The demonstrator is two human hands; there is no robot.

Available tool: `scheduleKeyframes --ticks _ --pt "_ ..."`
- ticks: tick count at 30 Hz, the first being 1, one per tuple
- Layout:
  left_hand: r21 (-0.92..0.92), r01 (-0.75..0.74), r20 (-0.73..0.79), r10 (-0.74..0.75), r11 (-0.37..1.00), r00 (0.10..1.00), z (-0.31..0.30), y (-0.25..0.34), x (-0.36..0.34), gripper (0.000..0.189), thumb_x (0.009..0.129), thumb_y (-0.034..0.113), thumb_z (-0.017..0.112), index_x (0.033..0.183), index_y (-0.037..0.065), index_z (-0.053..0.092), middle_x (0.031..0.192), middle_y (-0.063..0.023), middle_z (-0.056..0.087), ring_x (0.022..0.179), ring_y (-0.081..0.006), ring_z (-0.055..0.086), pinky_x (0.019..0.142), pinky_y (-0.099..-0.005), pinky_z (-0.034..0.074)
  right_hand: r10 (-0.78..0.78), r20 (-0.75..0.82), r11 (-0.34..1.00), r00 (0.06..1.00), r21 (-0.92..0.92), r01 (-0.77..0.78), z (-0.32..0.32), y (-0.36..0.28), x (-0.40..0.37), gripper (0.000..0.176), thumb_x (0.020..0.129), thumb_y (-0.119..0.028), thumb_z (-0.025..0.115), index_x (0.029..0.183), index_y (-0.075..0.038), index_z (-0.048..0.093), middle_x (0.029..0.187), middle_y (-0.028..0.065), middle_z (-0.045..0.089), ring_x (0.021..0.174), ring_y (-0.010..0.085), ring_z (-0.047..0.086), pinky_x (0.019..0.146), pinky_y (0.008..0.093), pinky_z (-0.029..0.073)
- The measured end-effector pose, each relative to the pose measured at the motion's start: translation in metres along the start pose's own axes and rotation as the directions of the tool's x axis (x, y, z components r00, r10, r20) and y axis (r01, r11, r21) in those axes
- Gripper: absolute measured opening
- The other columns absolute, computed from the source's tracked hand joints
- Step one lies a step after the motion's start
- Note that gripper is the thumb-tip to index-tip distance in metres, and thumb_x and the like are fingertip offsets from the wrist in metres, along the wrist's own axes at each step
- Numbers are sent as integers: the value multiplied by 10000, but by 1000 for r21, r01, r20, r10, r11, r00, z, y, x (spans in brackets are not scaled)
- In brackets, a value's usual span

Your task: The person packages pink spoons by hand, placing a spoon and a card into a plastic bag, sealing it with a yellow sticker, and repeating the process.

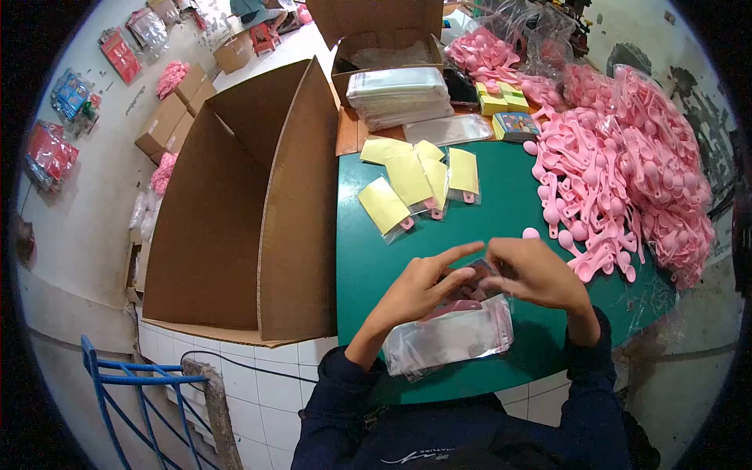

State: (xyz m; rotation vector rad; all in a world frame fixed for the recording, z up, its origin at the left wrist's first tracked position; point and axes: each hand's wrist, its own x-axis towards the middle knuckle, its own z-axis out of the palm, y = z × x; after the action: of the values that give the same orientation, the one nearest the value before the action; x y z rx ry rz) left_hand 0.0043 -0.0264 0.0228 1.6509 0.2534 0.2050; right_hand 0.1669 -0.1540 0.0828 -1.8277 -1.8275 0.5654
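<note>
Both hands meet over the near part of the green table, around a small clear plastic bag (484, 270) with something in it that I cannot make out. My left hand (423, 283) pinches the bag from the left, its index finger stretched out above. Curled over the bag's right side, my right hand (536, 270) hides part of it with bent fingers. Just below the hands lies a stack of clear plastic bags (450, 341). Beyond them are several packets with yellow cards (407, 178), some with pink handle ends showing.
A large heap of pink measuring spoons (583, 172) covers the table's right side. At the back lie stacked clear sleeves (398, 94), small cards (515, 127) and an open carton (388, 51). A tall cardboard box (298, 204) stands against the left edge. Another person (254, 12) sits far back.
</note>
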Motion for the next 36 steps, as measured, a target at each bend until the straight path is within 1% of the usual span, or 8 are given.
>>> scheduleKeyframes --ticks 3,6,17,20,23,24,29,36 --pt "388 127 -89 -100 913 991 2 6 -2 581 903 231 566 1408 119 301 961 -61 662 803 -111 607 699 -292 488 -53 6 993 999 102 52 18 12 4 177 776 -149 629 818 0 542 742 134 581 648 268 592 625 346 455" --pt "333 178 -15 -184 926 983 -9 2 -11 707 860 236 628 1432 127 228 924 -61 667 797 -118 611 664 -285 478 58 76 857 995 508 -89 29 42 2 149 737 -84 677 750 -4 552 646 47 567 624 122 559 582 297 442" --pt "-217 50 -155 -85 975 984 -21 -33 -24 675 803 89 686 1358 96 302 855 -102 661 805 -106 606 701 -251 503 299 164 610 940 724 -320 26 55 -4 217 789 -158 694 881 22 617 733 23 614 691 81 553 618 231 433" --pt "-223 57 -96 -80 973 992 -18 -35 -23 659 823 101 665 1365 103 290 881 -124 655 804 -134 624 704 -262 521 294 43 725 955 641 -252 29 57 -6 189 782 -152 696 853 13 639 711 17 605 700 84 570 621 239 460" --pt "263 -60 -378 160 963 912 -11 -42 -20 611 893 136 577 1389 105 221 954 -173 638 859 -189 642 720 -292 534 276 -225 867 934 479 -141 32 50 -7 216 767 -143 699 910 4 633 752 52 616 726 114 598 654 265 479" --pt "60 -3 -320 22 998 947 -9 -42 -23 609 915 149 536 1401 110 171 982 -189 629 885 -210 640 729 -305 534 237 -338 919 911 381 -98 32 46 -7 235 761 -138 700 936 1 629 774 67 622 738 128 609 667 276 485" --pt "-475 296 60 -306 829 950 8 -29 -41 606 987 181 351 1427 134 -63 1072 -234 597 981 -265 621 770 -348 529 -61 -100 980 993 180 79 40 22 -4 349 761 -170 679 1069 -41 579 1019 139 582 942 291 574 792 353 470" --pt "-377 279 47 -283 883 958 10 -43 -47 587 981 142 336 1439 154 -32 1061 -211 602 969 -257 621 777 -346 537 -154 36 987 987 52 152 75 22 -6 262 743 -169 668 928 -34 540 887 144 504 899 333 514 764 402 442"
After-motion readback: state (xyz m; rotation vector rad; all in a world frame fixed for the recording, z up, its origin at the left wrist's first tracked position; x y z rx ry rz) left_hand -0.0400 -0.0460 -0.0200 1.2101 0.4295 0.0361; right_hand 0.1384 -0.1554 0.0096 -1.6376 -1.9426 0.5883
